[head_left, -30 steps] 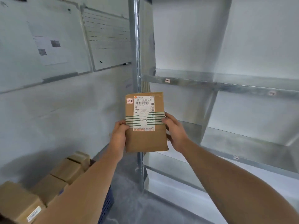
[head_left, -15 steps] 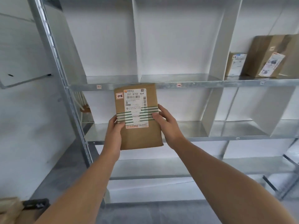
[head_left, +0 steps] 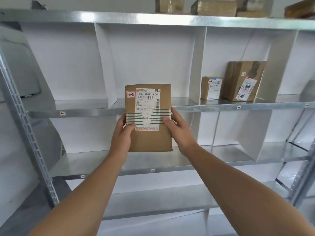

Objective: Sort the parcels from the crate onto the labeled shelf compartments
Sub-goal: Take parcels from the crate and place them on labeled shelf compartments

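I hold a flat brown parcel [head_left: 148, 140] upright in front of the metal shelf [head_left: 95, 112]. It carries a white shipping label reading "507 N705 A64", a small red-edged tag marked "1-2", and green-striped tape across its middle. My left hand [head_left: 121, 133] grips its left edge and my right hand [head_left: 177, 130] grips its right edge. The parcel hangs before the front lip of the middle shelf board, below the middle compartment. Small tags sit on the shelf lips [head_left: 62, 113].
White dividers [head_left: 196, 65] split each shelf level into compartments. In the compartment to the right stand a small box [head_left: 211, 88] and a taller brown box [head_left: 243, 80]. Several parcels [head_left: 213, 7] lie on the top board. A perforated upright post [head_left: 25, 123] stands at the left.
My view has swung right from the wall and crate to face the shelf and moved closer. Both hands keep the same grip, with the parcel now in front of the middle compartment.
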### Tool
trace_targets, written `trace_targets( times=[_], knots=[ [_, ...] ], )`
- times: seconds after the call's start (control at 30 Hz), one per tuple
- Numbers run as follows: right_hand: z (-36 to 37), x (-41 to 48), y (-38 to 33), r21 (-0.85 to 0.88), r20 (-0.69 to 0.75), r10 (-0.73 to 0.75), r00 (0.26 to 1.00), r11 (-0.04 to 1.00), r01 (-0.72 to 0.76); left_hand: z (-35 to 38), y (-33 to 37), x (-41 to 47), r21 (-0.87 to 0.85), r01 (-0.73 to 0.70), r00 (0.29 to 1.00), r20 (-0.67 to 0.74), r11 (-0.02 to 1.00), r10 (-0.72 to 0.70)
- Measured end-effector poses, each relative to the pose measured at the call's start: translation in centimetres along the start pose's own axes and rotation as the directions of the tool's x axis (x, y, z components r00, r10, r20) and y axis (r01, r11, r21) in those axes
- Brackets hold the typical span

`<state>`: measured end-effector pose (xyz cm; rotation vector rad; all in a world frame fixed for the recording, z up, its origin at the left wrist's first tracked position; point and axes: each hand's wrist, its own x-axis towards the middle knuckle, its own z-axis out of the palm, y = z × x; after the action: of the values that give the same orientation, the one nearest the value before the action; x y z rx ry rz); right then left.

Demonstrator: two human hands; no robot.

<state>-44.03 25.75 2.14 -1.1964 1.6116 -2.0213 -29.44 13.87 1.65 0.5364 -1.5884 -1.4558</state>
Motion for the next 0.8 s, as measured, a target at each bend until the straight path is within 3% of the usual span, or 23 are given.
trace_targets(
  times=[0.37, 0.8],
  knots=[
    [-6.4, 8.8, -0.6, -0.067, 0.087, -0.053, 0.995, 0.996, 0.059, 6.2, 1.0, 7.9, 0.098, -0.144, 0.989, 0.045, 0.985, 0.14],
    [-3.4, 23.6, 1.7, -0.14, 0.072, -0.137, 0.988, 0.979, 0.146, 6.6, 0.7, 22.5, 0.221, -0.174, 0.983, -0.02, 0.96, 0.183]
  ],
)
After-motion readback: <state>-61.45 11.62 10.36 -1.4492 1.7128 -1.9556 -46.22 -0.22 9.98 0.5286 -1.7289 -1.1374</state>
